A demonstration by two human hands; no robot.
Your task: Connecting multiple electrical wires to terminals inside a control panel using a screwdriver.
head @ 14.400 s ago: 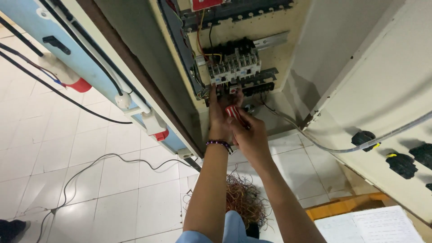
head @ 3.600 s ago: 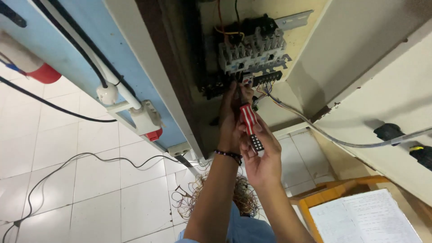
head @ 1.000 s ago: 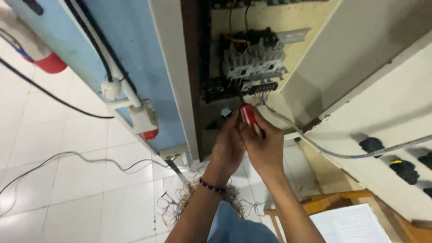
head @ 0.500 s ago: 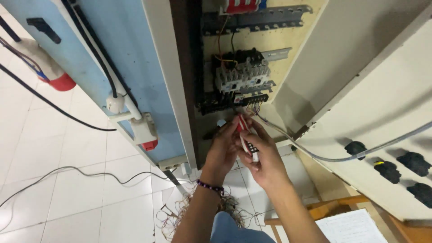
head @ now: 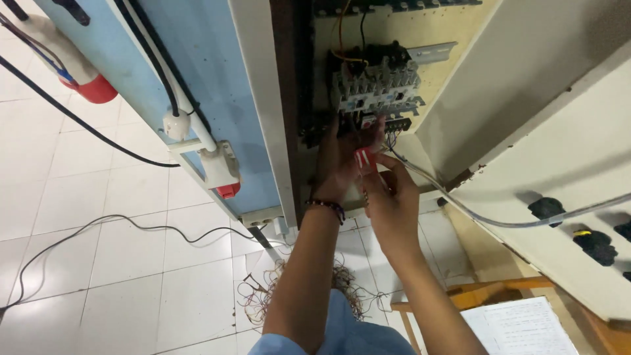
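The red-handled screwdriver stands with its long axis running near to far, tip pointing up at the black terminal strip inside the open cabinet. The right hand grasps its handle; the left hand, just to the left and touching it, has fingers curled at the strip, though what they pinch I cannot tell. Grey breakers sit just beyond. Loose wire scraps lie on the tiled floor below.
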